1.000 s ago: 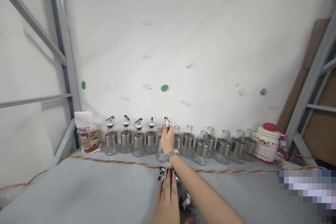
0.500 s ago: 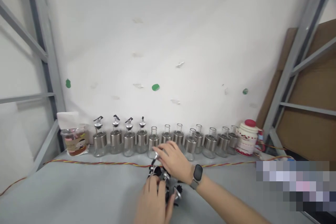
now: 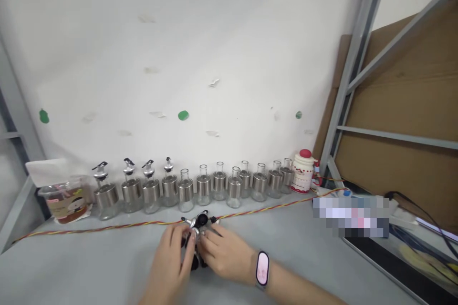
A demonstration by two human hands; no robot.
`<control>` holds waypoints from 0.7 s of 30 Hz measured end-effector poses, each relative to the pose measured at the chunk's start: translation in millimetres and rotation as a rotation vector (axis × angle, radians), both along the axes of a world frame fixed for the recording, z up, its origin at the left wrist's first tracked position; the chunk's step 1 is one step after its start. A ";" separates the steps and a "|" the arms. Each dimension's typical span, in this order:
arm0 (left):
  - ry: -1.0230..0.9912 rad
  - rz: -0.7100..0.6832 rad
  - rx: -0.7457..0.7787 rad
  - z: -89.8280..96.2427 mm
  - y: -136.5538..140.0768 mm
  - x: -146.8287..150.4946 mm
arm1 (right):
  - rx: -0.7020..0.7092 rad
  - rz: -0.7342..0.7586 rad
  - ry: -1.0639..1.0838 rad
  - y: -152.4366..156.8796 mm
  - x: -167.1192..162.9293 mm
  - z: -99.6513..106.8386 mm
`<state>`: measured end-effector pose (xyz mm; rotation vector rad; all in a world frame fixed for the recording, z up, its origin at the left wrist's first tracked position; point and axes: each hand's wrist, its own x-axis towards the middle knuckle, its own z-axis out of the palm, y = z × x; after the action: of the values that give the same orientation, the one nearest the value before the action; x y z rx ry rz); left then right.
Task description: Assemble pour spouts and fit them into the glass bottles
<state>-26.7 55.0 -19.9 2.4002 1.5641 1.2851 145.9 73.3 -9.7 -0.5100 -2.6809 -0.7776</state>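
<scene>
A small pile of black-and-silver pour spouts (image 3: 202,219) sits on the grey table in front of the bottles. My left hand (image 3: 171,253) cups the pile's left side, its thumb and fingers closed about a silver-topped spout. From the right, my right hand (image 3: 226,251) presses into the same pile with curled fingers on a spout; the fingers partly hide it. Behind them stands a row of glass bottles with steel sleeves. Those on the left, such as this bottle (image 3: 106,198), carry spouts; the others, such as this open-necked bottle (image 3: 186,191), have bare necks.
A twisted red-and-yellow wire (image 3: 118,225) runs across the table between the bottles and my hands. A labelled plastic tub (image 3: 67,204) stands at the far left, a white-and-red jar (image 3: 302,174) at the right end. Metal shelf posts (image 3: 345,86) frame both sides.
The view has swung right, so the bottles appear farther left. My right hand, earlier raised with a spout near the bottles, is now lower, at the pile beside my left hand.
</scene>
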 end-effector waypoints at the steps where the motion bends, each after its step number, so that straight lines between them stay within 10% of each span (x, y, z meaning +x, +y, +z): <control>1: -0.024 0.025 0.031 5.0 7.1 -3.0 | 0.008 0.014 0.000 -1.9 -0.8 2.6; 11: -0.055 0.303 0.273 62.3 123.7 -23.0 | 0.172 0.264 0.077 -36.1 -36.8 70.6; 21: -0.197 0.504 0.206 63.2 163.0 -29.6 | 0.181 0.307 0.104 -38.3 -35.6 71.6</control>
<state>-56.4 218.0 43.4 1.9538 2.1469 1.7748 110.4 35.1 61.9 -0.0876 -2.4794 -0.8638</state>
